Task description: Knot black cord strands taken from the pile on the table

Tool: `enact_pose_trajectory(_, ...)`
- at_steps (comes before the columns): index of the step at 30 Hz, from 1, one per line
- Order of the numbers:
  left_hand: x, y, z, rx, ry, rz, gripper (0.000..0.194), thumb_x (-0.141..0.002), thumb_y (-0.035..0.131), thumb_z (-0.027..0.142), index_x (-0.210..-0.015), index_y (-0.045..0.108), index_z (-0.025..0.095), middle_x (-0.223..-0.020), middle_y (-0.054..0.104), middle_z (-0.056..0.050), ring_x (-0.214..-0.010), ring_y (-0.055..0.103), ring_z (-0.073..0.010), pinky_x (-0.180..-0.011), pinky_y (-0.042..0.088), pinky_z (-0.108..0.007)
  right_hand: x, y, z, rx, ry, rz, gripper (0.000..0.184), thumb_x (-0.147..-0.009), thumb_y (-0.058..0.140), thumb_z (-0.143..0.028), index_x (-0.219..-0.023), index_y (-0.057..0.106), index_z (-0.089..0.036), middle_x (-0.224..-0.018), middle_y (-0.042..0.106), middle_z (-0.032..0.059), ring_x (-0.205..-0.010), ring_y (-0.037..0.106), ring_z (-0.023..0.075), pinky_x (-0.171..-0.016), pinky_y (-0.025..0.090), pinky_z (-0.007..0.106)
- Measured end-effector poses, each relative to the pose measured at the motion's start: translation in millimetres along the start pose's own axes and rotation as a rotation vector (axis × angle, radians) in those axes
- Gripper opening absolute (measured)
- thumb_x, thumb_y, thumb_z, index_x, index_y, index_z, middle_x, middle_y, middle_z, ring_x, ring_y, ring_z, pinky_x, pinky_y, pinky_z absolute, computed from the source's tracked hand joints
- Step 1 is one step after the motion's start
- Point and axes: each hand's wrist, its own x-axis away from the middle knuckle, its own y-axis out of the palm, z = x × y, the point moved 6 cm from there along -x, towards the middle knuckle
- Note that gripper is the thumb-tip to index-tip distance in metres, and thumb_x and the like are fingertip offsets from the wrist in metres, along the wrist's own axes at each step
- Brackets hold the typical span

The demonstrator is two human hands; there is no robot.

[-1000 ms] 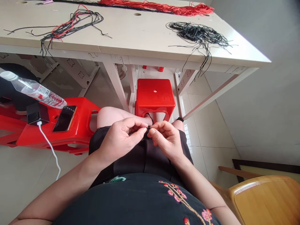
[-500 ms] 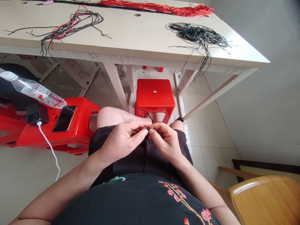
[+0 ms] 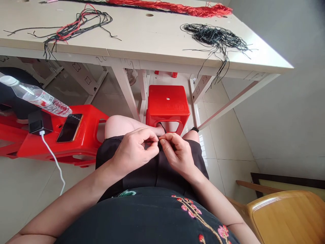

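Above my lap, my left hand (image 3: 134, 149) and my right hand (image 3: 178, 151) meet at the fingertips. Each is closed in a pinch of thumb and forefinger. A thin piece of black cord (image 3: 158, 139) shows faintly between them; most of it is hidden by the fingers or lost against the black skirt (image 3: 142, 176). On the table (image 3: 144, 37) ahead, a loose bundle of black cords (image 3: 215, 37) lies at the right, with ends hanging over the edge. A bundle of black cords with a red strand (image 3: 76, 27) lies at the left.
Long red cords (image 3: 167, 6) stretch along the table's back. A red stool (image 3: 169, 101) stands under the table. On another red stool (image 3: 86, 118) at left are a plastic bottle (image 3: 38, 96), a phone (image 3: 69, 128) and a black box (image 3: 40, 122) with a white cable. A wooden chair (image 3: 289, 217) is at lower right.
My left fingertips have drawn in, and thumb and forefinger now form a rounder loop. The small dark knotted bit seen between my hands before is now mostly hidden. My right hand has barely moved.
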Motion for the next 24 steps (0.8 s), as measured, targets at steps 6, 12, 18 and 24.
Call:
enact_pose_trajectory(6, -2, 1.9, -6, 0.173, -0.132, -0.09, 0.007, -0.067, 0.057, 0.011, -0.065, 0.055, 0.018, -0.059, 0.055, 0.004, -0.051, 0.05, -0.0081, -0.047, 0.043, -0.018, -2, -2, -1, 0.039, -0.055, 0.014, 0.011, -0.088, 0.049, -0.022, -0.087, 0.06, -0.02, -0.08, 0.067, 0.003, -0.065, 0.059, 0.013, -0.063, 0.05, 0.026)
enact_pose_trajectory(12, -3, 4.5, -16, 0.378, -0.201, -0.064, 0.006, -0.072, 0.064, 0.019, -0.076, 0.06, 0.017, -0.068, 0.061, 0.001, -0.062, 0.059, -0.0104, -0.058, 0.052, -0.021, -5, -11, -1, 0.109, -0.105, 0.008, 0.018, -0.085, 0.054, -0.02, -0.102, 0.062, -0.024, -0.096, 0.069, 0.0046, -0.098, 0.059, 0.0212, -0.091, 0.046, 0.041)
enact_pose_trajectory(18, -5, 7.4, -16, 0.528, -0.281, -0.104, 0.015, -0.072, 0.069, 0.024, -0.082, 0.061, 0.016, -0.076, 0.067, -0.001, -0.071, 0.066, -0.0129, -0.069, 0.057, -0.024, -2, 2, 11, -0.369, 0.022, -0.092, 0.021, -0.083, 0.061, -0.024, -0.104, 0.061, -0.023, -0.099, 0.069, 0.004, -0.092, 0.065, 0.0155, -0.084, 0.053, 0.032)
enact_pose_trajectory(24, -2, 7.6, -20, 0.541, -0.349, -0.161, 0.024, -0.072, 0.07, 0.022, -0.094, 0.064, 0.015, -0.081, 0.069, -0.002, -0.079, 0.067, -0.0136, -0.077, 0.056, -0.024, -3, -1, 15, -0.494, 0.186, -0.014, 0.012, -0.08, 0.064, -0.028, -0.087, 0.065, -0.018, -0.071, 0.068, 0.0002, -0.06, 0.063, 0.0104, -0.061, 0.054, 0.024)
